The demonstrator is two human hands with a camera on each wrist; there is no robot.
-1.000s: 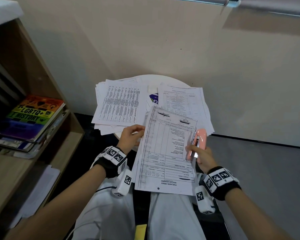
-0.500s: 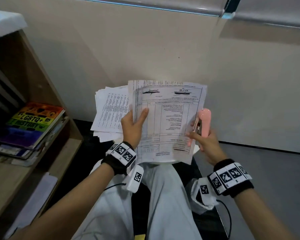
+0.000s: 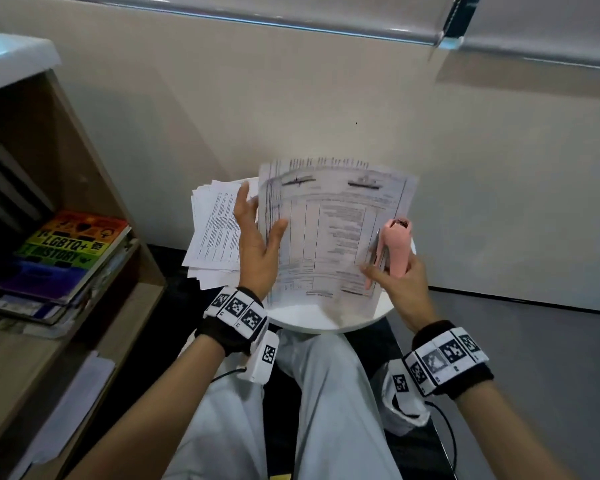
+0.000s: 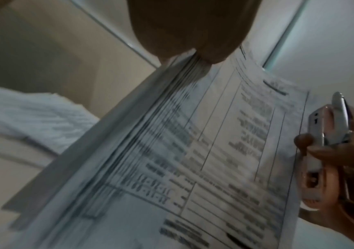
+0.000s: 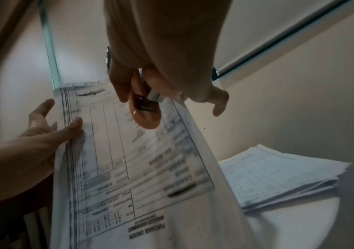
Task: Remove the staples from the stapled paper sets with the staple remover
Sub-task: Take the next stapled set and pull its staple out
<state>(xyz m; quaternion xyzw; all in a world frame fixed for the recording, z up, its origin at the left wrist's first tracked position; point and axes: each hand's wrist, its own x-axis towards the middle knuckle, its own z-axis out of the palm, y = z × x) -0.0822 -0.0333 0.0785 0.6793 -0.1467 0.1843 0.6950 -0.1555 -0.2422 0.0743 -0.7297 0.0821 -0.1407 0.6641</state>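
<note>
The limp, light paper set point(image 3: 329, 233) (sagging between grips) wants edge pinches: left hand point(image 3: 257, 244) thumb-clamps it, right hand point(image 3: 395, 282) wraps the pink staple remover point(image 3: 395, 247).

Cream wall point(image 3: 291, 109) is filling the upper view. Grey roller blind point(image 3: 361, 15) is hanging above it, its bottom rail catching light. Left of the wall, a wooden shelf unit point(image 3: 94, 188) is standing; a rainbow-covered book point(image 3: 66, 251) is lying on a stack inside it. Below the wall to the right, grey floor point(image 3: 541, 368) is meeting a dark baseboard line. Lighting is looking dim and even.
</note>
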